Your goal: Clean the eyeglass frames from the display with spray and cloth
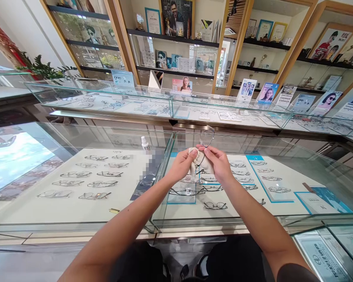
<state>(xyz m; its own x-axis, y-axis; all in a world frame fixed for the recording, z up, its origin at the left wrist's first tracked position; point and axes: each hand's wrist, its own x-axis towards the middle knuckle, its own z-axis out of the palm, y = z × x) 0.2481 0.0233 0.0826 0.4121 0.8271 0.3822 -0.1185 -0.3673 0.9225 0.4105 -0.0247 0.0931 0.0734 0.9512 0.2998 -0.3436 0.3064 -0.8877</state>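
Above the glass display case, my left hand [183, 166] is closed on a cream cloth [208, 166], pinching it against a pair of eyeglasses [207, 138]. The glasses have a thin dark frame, tilted, with one lens rising above my fingers. My right hand [219, 161] is closed on the frame at the other side, thumb near the bridge. The cloth hangs down between both hands and hides part of the glasses. A white spray bottle [145, 143] stands to the left of my hands.
Below my hands, the glass case [160, 231] holds rows of eyeglasses [215, 205] and blue-edged cards. Another glass counter [172, 107] runs behind it, with upright advertising cards [266, 93]. Wooden shelves [173, 37] line the wall. A gold-coloured piece [114, 211] lies at the left.
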